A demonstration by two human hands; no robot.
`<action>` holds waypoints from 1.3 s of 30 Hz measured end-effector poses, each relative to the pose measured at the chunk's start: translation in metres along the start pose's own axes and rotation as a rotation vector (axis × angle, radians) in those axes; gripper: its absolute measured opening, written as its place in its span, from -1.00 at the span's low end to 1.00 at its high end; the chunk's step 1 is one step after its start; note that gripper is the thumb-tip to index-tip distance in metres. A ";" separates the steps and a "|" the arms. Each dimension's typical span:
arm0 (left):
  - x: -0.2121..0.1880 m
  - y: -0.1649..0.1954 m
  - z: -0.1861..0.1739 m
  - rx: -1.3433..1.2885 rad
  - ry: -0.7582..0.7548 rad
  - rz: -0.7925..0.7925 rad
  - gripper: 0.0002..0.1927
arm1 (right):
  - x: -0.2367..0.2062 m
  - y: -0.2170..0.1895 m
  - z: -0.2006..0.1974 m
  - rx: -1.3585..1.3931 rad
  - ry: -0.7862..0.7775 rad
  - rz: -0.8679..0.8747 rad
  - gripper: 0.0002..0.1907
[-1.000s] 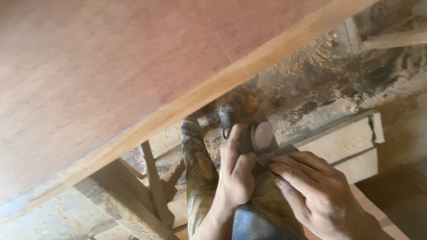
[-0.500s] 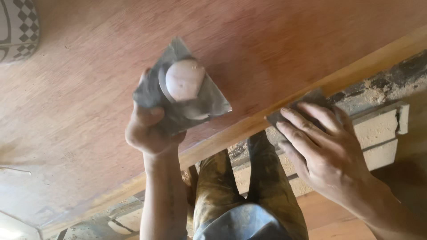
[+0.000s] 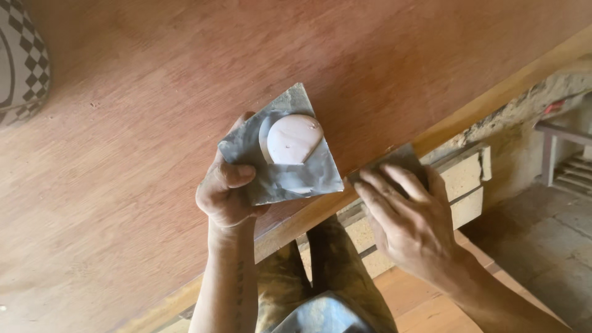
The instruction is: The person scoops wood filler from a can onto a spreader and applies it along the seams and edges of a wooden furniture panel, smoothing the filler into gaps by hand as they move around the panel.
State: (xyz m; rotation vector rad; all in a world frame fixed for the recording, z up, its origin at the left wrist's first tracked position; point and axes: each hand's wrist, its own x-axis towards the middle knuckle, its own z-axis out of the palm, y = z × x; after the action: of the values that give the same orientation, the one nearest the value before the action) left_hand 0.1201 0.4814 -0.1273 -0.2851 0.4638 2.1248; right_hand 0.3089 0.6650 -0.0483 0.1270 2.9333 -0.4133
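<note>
My left hand (image 3: 227, 192) holds a flat grey square plate (image 3: 280, 148) by its lower left corner, level above a reddish-brown wooden panel (image 3: 154, 98). A lump of pale pinkish paste (image 3: 291, 139) sits on the plate. My right hand (image 3: 410, 219) presses a small grey flat scraper (image 3: 394, 159) against the panel's lighter front edge (image 3: 481, 105), fingers spread over the blade.
A checkered black-and-white cloth (image 3: 21, 61) lies at the panel's far left. Below the edge I see my own stained trousers (image 3: 333, 271), pale wooden mouldings (image 3: 462, 179) stacked on a dusty floor, and a light frame (image 3: 555, 148) at the right.
A second ago both hands were together below the panel's edge. The left hand has since lifted the plate with paste over the panel, and the right hand has set the scraper on the edge.
</note>
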 end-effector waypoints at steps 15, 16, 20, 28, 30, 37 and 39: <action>0.004 0.011 0.000 0.255 -0.066 0.015 -0.48 | 0.002 0.053 -0.011 -0.017 0.040 -0.134 -0.81; 0.005 0.011 -0.001 0.273 -0.091 0.011 -0.53 | 0.002 0.056 -0.012 -0.069 0.067 -0.150 -0.81; 0.007 0.009 -0.011 0.327 -0.110 -0.006 -0.59 | 0.005 0.063 -0.019 -0.015 -0.059 -0.168 -0.89; 0.017 0.008 -0.019 0.348 -0.253 -0.051 -0.55 | 0.013 0.062 -0.031 -0.055 -0.136 -0.141 -0.85; 0.017 0.008 -0.017 0.308 -0.259 -0.043 -0.59 | 0.016 0.057 -0.031 -0.029 -0.148 -0.118 -0.88; 0.011 0.004 -0.018 0.250 -0.146 -0.012 -0.56 | 0.023 0.020 -0.020 -0.007 -0.120 -0.167 -0.92; 0.013 0.004 -0.019 0.242 -0.210 -0.017 -0.61 | 0.026 0.012 -0.021 -0.015 -0.173 -0.156 -0.91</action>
State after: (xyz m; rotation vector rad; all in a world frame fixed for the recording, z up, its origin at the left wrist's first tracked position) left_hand 0.1105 0.4808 -0.1483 0.0708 0.5846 2.0303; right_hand 0.2810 0.6843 -0.0369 -0.1342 2.7835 -0.4026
